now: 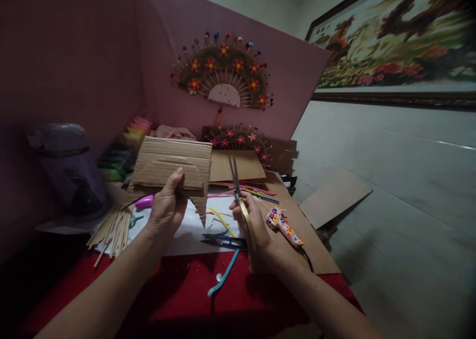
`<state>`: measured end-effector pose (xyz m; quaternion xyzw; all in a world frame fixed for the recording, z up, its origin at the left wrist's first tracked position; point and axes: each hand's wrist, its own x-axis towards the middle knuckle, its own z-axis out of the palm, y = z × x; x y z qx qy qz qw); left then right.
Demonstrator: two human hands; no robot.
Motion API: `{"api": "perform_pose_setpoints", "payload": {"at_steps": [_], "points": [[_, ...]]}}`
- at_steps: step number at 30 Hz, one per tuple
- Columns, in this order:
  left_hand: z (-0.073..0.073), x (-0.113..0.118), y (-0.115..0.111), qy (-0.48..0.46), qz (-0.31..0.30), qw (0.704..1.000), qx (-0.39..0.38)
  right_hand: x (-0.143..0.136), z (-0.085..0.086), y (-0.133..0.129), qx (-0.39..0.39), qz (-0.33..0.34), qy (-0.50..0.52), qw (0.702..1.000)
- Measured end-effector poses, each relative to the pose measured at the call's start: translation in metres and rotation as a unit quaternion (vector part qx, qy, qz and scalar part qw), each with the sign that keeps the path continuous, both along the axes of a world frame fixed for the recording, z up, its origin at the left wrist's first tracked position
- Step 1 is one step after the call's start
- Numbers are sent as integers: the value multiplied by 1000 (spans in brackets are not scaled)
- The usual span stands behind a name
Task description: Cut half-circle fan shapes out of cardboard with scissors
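My left hand [169, 200] grips a piece of corrugated cardboard [171, 160] from below, thumb across its front face. A faint curved line runs over the cardboard, and its lower edge is cut in an arc, leaving a pointed tip at the right. In my right hand [251, 220] is a pair of scissors [238, 185] with gold-coloured handles, held upright, the blades slightly parted and apart from the cardboard. Small dark thread snips [223, 241] lie just left of my right hand, partly hidden by it. A light blue pipe cleaner [223, 274] lies below them.
Wooden sticks [115, 230] are heaped at left beside a purple container [70, 170]. A flower-patterned glue gun [284, 226] rests on a cardboard sheet [312, 252] at right. Decorated fans [223, 71] stand at the back. Red cloth [178, 289] covers the front.
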<state>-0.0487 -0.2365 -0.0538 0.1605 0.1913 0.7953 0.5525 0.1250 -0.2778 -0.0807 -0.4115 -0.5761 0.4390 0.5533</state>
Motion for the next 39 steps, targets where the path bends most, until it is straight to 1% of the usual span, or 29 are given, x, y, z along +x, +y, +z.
{"api": "perform_pose_setpoints", "payload": {"at_steps": [2,5,7,8,10,12,14,16,18,21,23,24,25,27,29,31,32,35,37,39], "points": [[0,-1,1,-3,-1,1000,-4,1,2,-5,-22,22,34,999],[-1,-1,1,2,-10,1000,-5,0,-1,-18,-115,91,50,988],[-2,-1,2,6,-12,1000,-7,-2,-7,-20,-158,98,44,982],[-2,-1,2,5,-9,1000,-8,-4,-11,-16,-161,90,43,982],[-2,-1,2,1,-2,1000,-13,-6,-17,0,-128,59,56,988],[-2,-1,3,-3,1,1000,-19,-8,-21,21,-68,23,77,994],[-2,-1,4,-6,1,1000,-23,-6,-21,39,-11,-13,94,995],[-2,-2,5,-10,4,1000,-26,-1,-16,44,16,-29,110,993],[-2,-3,6,-11,6,999,-30,7,-8,34,-5,-15,111,994],[-1,-4,6,-17,10,1000,-24,18,0,2,-113,51,72,990],[-1,-4,6,-29,14,999,-17,21,-1,-18,-200,69,29,977],[0,-5,6,-35,14,999,-14,19,-4,-25,-230,68,19,971],[0,-5,6,-39,12,999,-13,16,-9,-28,-244,64,17,968],[1,-5,5,-38,9,999,-13,7,-19,-27,-227,44,43,972],[1,-6,5,-36,14,999,-15,-3,-27,-16,-172,10,96,980],[2,-6,5,-38,19,999,-22,-9,-28,-2,-113,-20,138,984],[2,-7,5,-40,19,999,-25,-9,-27,5,-97,-28,145,984],[2,-7,6,-36,19,999,-24,-1,-20,22,-52,-47,99,993],[3,-7,5,-35,21,999,-23,11,-17,29,-15,-56,36,998],[4,-8,5,-39,19,999,-21,26,-17,32,24,-34,-47,998]]}}
